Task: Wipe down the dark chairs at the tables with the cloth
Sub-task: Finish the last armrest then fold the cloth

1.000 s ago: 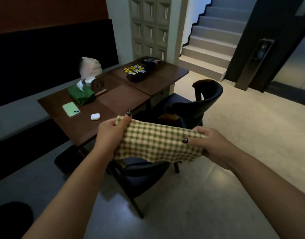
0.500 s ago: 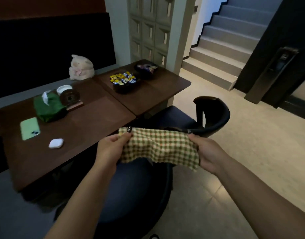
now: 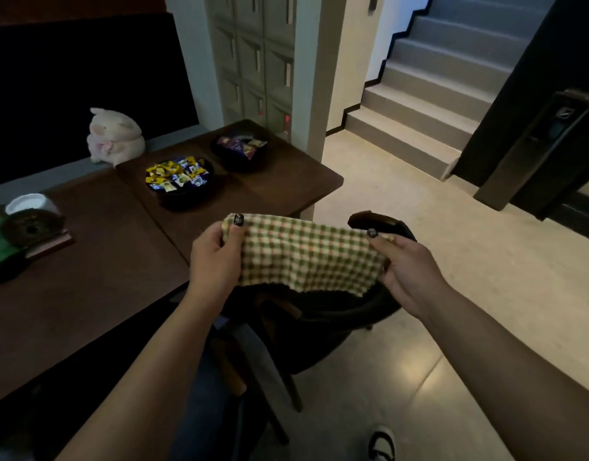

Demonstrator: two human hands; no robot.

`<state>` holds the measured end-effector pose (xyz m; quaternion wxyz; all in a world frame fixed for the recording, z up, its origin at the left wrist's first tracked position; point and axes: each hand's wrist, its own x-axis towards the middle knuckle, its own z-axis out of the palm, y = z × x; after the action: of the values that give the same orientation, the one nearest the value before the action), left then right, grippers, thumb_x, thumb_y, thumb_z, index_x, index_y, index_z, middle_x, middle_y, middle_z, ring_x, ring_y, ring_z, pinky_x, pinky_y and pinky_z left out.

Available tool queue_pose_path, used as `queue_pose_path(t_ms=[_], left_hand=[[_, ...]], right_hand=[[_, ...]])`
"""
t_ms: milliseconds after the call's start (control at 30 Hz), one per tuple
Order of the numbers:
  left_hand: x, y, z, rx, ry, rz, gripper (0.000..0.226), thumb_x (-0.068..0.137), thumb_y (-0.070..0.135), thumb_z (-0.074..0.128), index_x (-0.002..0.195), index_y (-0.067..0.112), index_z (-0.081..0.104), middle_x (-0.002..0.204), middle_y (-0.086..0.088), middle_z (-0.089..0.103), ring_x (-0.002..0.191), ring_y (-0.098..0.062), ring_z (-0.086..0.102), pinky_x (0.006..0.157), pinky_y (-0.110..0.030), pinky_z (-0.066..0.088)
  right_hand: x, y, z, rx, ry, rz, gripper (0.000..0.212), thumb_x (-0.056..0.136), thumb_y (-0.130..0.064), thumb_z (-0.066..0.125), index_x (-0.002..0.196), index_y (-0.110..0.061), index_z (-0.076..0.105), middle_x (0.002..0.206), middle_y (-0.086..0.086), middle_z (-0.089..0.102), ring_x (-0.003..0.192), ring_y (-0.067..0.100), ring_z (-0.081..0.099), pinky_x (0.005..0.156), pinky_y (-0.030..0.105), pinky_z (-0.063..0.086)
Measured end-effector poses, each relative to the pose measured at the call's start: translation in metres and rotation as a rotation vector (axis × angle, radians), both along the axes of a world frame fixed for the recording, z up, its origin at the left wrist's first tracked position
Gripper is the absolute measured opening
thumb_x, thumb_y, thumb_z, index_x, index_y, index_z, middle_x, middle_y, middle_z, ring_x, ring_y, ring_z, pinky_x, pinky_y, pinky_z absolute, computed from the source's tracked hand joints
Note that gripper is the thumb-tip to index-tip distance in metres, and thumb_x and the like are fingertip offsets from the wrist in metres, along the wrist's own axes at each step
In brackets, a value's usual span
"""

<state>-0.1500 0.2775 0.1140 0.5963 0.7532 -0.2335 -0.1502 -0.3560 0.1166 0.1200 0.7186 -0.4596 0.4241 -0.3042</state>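
The checked cloth (image 3: 311,256) is stretched between both hands above the dark chair (image 3: 346,314), the left hand (image 3: 216,261) pinching its left edge and the right hand (image 3: 407,264) gripping its right edge. The chair stands just beside the table (image 3: 96,281), its curved back under the cloth.

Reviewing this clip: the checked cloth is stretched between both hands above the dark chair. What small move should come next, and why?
Probably lower the green-and-cream checked cloth onto the curved top rail of the dark chair and begin wiping. The left hand and right hand each pinch an end, the cloth is spread flat, and it hangs just over the chair without visibly touching it.
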Motion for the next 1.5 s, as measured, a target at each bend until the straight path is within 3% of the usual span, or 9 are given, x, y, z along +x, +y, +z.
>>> queue_pose_path(t_ms=[233, 433, 700, 1033, 1100, 1167, 1267, 1367, 1500], left_hand=[[-0.04, -0.118, -0.009, -0.008, -0.047, 0.242, 0.026, 0.101, 0.033, 0.047, 0.086, 0.015, 0.06, 0.077, 0.007, 0.058, 0.061, 0.008, 0.049, 0.06, -0.026, 0.04], [-0.043, -0.182, -0.015, 0.102, -0.146, 0.369, 0.027, 0.104, 0.028, 0.037, 0.079, 0.024, 0.046, 0.074, 0.005, 0.054, 0.061, 0.007, 0.05, 0.05, -0.011, 0.038], [0.014, -0.228, -0.068, 0.276, -0.235, 0.347, 0.026, 0.103, 0.028, 0.037, 0.08, 0.019, 0.038, 0.059, -0.001, 0.048, 0.04, -0.01, 0.04, 0.036, -0.021, 0.03], [0.139, -0.292, -0.135, 0.426, -0.061, 0.375, 0.025, 0.102, 0.026, 0.043, 0.078, 0.023, 0.038, 0.067, 0.001, 0.053, 0.054, -0.011, 0.05, 0.039, -0.018, 0.03], [0.16, -0.301, -0.149, 0.517, 0.056, 0.358, 0.012, 0.101, 0.028, 0.046, 0.096, 0.017, 0.047, 0.083, 0.0, 0.061, 0.066, -0.012, 0.054, 0.047, -0.018, 0.032], [0.171, -0.306, -0.163, 0.593, 0.13, 0.375, 0.032, 0.099, 0.026, 0.049, 0.125, 0.008, 0.045, 0.113, -0.01, 0.062, 0.087, -0.016, 0.06, 0.067, -0.021, 0.045], [0.167, -0.313, -0.185, 0.813, -0.241, 0.366, 0.055, 0.096, 0.017, 0.052, 0.143, -0.003, 0.032, 0.147, -0.023, 0.037, 0.139, -0.036, 0.032, 0.112, -0.043, 0.031], [0.161, -0.332, -0.203, 0.898, -0.485, 0.074, 0.059, 0.095, 0.013, 0.044, 0.15, 0.003, 0.023, 0.16, -0.015, 0.016, 0.15, -0.028, 0.003, 0.119, -0.048, 0.013], [0.169, -0.352, -0.231, 1.064, -0.574, -0.194, 0.062, 0.101, 0.032, 0.023, 0.155, 0.011, 0.001, 0.163, -0.004, -0.007, 0.144, -0.016, -0.023, 0.119, -0.041, -0.009]], right_hand=[[0.018, -0.131, -0.013, -0.589, 0.466, 0.005, 0.022, 0.099, -0.032, 0.044, 0.089, -0.017, 0.056, 0.079, -0.009, 0.055, 0.075, 0.006, 0.052, 0.056, 0.025, 0.036], [0.039, -0.22, -0.013, -0.961, 0.463, 0.186, 0.015, 0.1, -0.027, 0.042, 0.088, -0.02, 0.048, 0.07, -0.012, 0.05, 0.061, -0.002, 0.045, 0.048, 0.01, 0.034], [0.128, -0.299, -0.055, -1.073, 0.485, 0.433, 0.013, 0.101, -0.028, 0.037, 0.092, -0.022, 0.045, 0.066, -0.005, 0.051, 0.059, 0.012, 0.05, 0.046, 0.027, 0.029], [0.279, -0.379, -0.122, -1.049, 0.566, 0.585, 0.023, 0.099, -0.03, 0.042, 0.091, -0.012, 0.053, 0.077, 0.008, 0.062, 0.074, 0.027, 0.06, 0.063, 0.036, 0.047], [0.3, -0.388, -0.14, -0.991, 0.625, 0.614, 0.023, 0.099, -0.028, 0.041, 0.101, -0.01, 0.055, 0.091, 0.013, 0.065, 0.086, 0.03, 0.061, 0.073, 0.038, 0.049], [0.315, -0.391, -0.158, -0.96, 0.653, 0.626, 0.027, 0.099, -0.025, 0.041, 0.121, -0.011, 0.05, 0.111, 0.014, 0.061, 0.103, 0.03, 0.057, 0.086, 0.036, 0.046], [0.326, -0.382, -0.185, -1.166, 0.681, 0.686, 0.047, 0.095, -0.012, 0.043, 0.141, -0.009, 0.035, 0.139, 0.013, 0.043, 0.129, 0.028, 0.039, 0.108, 0.044, 0.033], [0.321, -0.361, -0.214, -1.427, 0.617, 0.983, 0.059, 0.085, -0.002, 0.046, 0.143, -0.004, 0.035, 0.149, 0.015, 0.034, 0.141, 0.031, 0.025, 0.115, 0.048, 0.021], [0.306, -0.337, -0.247, -1.647, 0.688, 1.191, 0.057, 0.092, -0.028, 0.029, 0.144, -0.006, 0.036, 0.152, 0.011, 0.033, 0.144, 0.026, 0.023, 0.115, 0.045, 0.012]])
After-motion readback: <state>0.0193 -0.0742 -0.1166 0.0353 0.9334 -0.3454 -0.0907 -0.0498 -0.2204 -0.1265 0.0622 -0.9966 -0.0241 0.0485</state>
